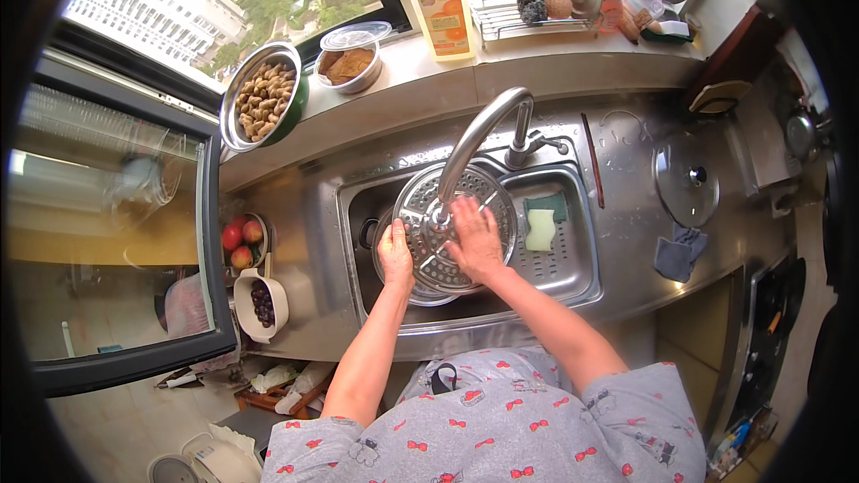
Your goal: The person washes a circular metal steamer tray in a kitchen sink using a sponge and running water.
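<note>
A round metal steamer rack with many holes (426,191) is under the tap, over the left basin. My left hand (396,253) grips its left rim, thumb on top. My right hand (476,238) lies flat on the rack's upper face, fingers spread. The curved steel faucet (473,127) ends just above the rack, where water seems to run onto it. Beneath the rack, a metal pot or bowl (433,296) shows in part, with a dark handle at its left; the rest is hidden. In the right basin lie a pale yellow sponge (540,229) and a green scouring pad (556,204).
Chopsticks (592,161), a glass lid (686,181) and a grey cloth (680,253) lie right of the sink. Grapes in a white colander (241,302) stand left. A bowl of peanuts (231,134) and a large bottle (441,13) stand on the sill. An open window sash (225,248) juts in.
</note>
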Available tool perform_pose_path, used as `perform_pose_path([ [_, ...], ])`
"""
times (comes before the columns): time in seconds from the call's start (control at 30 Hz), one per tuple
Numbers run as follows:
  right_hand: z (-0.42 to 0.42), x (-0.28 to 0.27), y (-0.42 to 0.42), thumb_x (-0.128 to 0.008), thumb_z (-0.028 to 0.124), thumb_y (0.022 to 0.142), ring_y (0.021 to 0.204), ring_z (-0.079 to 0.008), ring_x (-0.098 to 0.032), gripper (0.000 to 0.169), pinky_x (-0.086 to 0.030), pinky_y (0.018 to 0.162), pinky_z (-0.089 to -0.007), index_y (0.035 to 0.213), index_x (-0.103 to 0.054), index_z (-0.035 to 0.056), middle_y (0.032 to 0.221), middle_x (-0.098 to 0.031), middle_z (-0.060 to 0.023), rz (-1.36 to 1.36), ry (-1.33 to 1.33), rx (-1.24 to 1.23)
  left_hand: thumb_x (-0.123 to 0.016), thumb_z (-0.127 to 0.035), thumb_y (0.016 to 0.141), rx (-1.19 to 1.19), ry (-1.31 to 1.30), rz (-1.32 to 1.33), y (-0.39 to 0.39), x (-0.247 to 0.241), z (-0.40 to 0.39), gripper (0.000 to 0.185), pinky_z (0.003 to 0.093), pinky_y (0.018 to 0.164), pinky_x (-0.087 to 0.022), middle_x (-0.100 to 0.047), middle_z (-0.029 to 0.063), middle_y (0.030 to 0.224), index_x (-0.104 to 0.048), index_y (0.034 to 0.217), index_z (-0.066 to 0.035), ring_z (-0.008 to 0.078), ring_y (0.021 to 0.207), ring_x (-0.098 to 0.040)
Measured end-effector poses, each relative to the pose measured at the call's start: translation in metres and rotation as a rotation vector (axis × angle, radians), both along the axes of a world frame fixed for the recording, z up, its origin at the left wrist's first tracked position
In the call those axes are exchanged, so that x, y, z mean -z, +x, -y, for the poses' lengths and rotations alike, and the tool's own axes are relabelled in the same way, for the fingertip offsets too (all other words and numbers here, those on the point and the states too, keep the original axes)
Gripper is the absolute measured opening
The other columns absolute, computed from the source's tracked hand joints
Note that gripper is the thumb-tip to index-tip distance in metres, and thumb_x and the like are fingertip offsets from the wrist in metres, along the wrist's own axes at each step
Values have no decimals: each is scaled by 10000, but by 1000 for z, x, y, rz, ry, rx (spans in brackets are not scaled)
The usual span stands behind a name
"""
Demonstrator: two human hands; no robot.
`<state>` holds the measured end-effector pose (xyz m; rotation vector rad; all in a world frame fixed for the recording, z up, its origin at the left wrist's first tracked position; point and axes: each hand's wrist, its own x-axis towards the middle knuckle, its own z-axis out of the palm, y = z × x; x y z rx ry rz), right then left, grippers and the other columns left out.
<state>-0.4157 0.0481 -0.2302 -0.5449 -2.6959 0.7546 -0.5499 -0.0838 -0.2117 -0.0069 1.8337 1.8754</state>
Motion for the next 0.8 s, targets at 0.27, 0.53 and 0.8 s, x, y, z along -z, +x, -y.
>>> perform_pose_path([
  [0.27, -5, 1, -39, -554, 390, 930, 1477, -414, -157, 777, -101, 1201, -513, 1525, -229, 11, 1603, -215, -168, 200, 94, 155, -494, -373, 1040, -7, -45, 12, -2, -1, 0, 347, 280, 532, -499, -576, -4, 798, -601, 943, -57, 83, 662, -540],
  [0.53, 23, -25, -69, -602, 350, 904, 1409, -341, -358, 754, -148, 1198, -518, 1517, -279, 52, 1544, -357, -146, -91, 25, -76, -453, -357, 1058, -17, 12, 64, 2, 13, 3, 366, 273, 776, -492, -639, 4, 969, -599, 1131, -30, 106, 879, -591],
  [0.8, -26, 4, -43, -590, 366, 919, 1503, -308, -149, 771, -75, 1198, -527, 1532, -248, 48, 1614, -210, -133, -23, -15, 303, -512, -433, 1020, -131, 62, 91, 1, 0, 5, 391, 286, 525, -508, -626, 16, 832, -614, 1037, -56, 112, 651, -590],
])
